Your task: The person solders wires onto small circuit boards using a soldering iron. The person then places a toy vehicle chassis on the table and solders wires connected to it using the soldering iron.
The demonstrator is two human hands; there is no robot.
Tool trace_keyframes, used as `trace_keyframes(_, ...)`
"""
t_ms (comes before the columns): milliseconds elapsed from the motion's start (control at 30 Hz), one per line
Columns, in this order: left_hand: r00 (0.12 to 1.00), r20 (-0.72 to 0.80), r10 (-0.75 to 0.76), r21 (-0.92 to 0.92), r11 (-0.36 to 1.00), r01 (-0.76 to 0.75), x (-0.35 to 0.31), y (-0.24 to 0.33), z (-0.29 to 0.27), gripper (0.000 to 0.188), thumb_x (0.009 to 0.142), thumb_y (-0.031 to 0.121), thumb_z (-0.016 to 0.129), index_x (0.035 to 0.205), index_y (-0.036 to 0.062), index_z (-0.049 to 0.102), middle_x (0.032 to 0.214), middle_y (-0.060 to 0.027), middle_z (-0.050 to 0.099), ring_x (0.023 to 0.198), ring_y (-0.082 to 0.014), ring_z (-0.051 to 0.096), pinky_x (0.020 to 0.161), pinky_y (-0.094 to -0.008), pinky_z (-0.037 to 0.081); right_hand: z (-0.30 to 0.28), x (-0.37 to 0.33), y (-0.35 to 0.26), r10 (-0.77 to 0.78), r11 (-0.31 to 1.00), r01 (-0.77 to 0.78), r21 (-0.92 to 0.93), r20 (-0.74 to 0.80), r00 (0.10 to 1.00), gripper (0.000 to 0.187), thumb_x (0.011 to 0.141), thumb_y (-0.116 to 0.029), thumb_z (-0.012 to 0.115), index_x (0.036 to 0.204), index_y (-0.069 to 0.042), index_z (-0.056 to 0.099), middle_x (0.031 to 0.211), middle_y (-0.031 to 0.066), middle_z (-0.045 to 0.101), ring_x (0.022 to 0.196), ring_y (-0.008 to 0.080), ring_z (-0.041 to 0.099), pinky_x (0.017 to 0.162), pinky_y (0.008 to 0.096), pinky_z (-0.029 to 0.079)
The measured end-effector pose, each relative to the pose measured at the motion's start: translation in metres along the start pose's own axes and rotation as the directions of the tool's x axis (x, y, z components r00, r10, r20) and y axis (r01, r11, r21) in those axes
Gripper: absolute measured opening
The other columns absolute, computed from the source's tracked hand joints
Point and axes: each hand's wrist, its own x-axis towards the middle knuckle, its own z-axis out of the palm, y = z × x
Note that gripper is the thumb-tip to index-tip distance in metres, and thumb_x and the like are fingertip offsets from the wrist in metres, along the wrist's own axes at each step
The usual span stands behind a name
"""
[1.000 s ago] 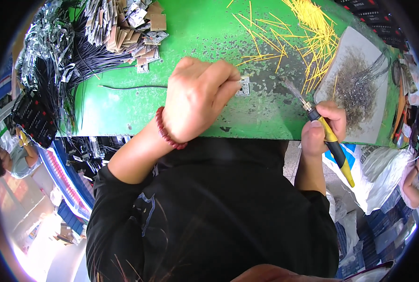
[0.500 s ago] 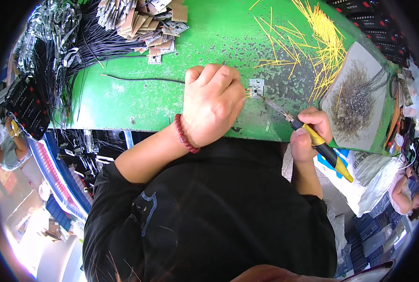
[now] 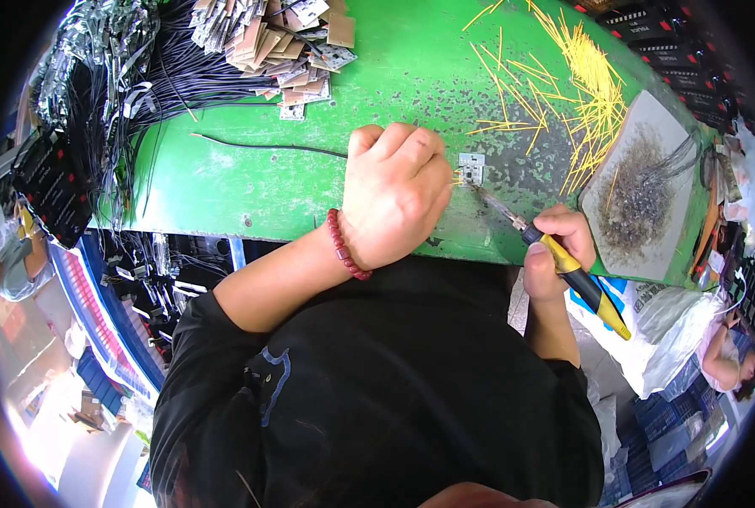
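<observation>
A small white circuit board (image 3: 472, 161) with dark chips lies on the green worktop. My left hand (image 3: 399, 190) is closed beside the board's left edge. A black cable (image 3: 263, 146) runs under this hand, and thin wire ends come out between its fingertips and the board. The fingers hide how they pinch the cable. My right hand (image 3: 543, 275) grips a yellow-and-black soldering iron (image 3: 593, 292) like a pen. The iron's tip is at the lower edge of the board, by the wire ends; whether it touches is too small to tell.
Stacked circuit boards (image 3: 267, 42) with a bundle of black cables (image 3: 200, 80) lie at the back left. Loose yellow wires (image 3: 593, 76) spread over the back right. Beside them sits a pale slab (image 3: 648, 195) covered in dark residue. The green worktop's (image 3: 250, 222) near edge is against my body.
The whole view has shifted slightly, with worktop, board and hands all a little lower and to the right. Both grips stay the same, and the iron's tip remains at the board.
</observation>
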Motion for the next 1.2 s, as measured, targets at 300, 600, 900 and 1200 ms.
trace_keyframes(300,1.0,0.008,0.013,-0.002,1.0,-0.013,0.001,0.001,0.0,0.009,0.067,0.011,0.068,0.072,0.0121,0.06,0.09,-0.0004,0.056,0.085,-0.0182,0.054,0.076,-0.0359,0.036,-0.001,-0.003,0.0,-0.026,1.0,0.026,0.003,-0.009,1.0,0.036,0.081,-0.032,0.073,0.088,0.0,0.057,0.073,0.0086,0.056,0.061,0.0133,0.049,0.054,0.0254,0.037)
trace_keyframes(600,0.998,-0.04,0.049,0.129,0.991,-0.044,-0.008,-0.006,0.001,0.023,0.063,0.012,0.067,0.083,0.01,0.057,0.079,-0.0024,0.049,0.074,-0.0214,0.051,0.07,-0.0378,0.036,0.019,0.006,-0.006,0.183,0.98,-0.184,0.08,0.016,0.983,0.047,0.093,-0.023,0.063,0.131,-0.001,0.046,0.085,0.0121,0.07,0.063,0.0075,0.054,0.058,0.0204,0.043)
trace_keyframes(900,0.982,-0.19,0.019,-0.108,0.993,-0.04,-0.015,-0.012,-0.041,0.015,0.068,0.017,0.07,0.076,0.012,0.059,0.09,-0.0042,0.056,0.086,-0.0217,0.054,0.076,-0.0363,0.039,0.024,0.018,0.004,-0.071,0.943,0.151,-0.298,0.265,0.962,0.025,0.093,-0.008,0.059,0.115,0.004,0.059,0.088,0.016,0.07,0.076,0.0217,0.068,0.071,0.0322,0.054)
trace_keyframes(1200,0.855,-0.481,-0.195,0.477,0.759,0.442,-0.064,-0.155,-0.275,0.006,0.073,0.004,0.067,0.079,0.0034,0.065,0.086,-0.0117,0.063,0.082,-0.0301,0.062,0.073,-0.0389,0.051,0.026,0.015,0.012,0.093,0.981,-0.084,-0.172,0.044,0.995,0.032,0.096,-0.017,0.053,0.125,-0.001,0.051,0.073,0.0064,0.063,0.053,0.0056,0.042,0.049,0.02,0.035)
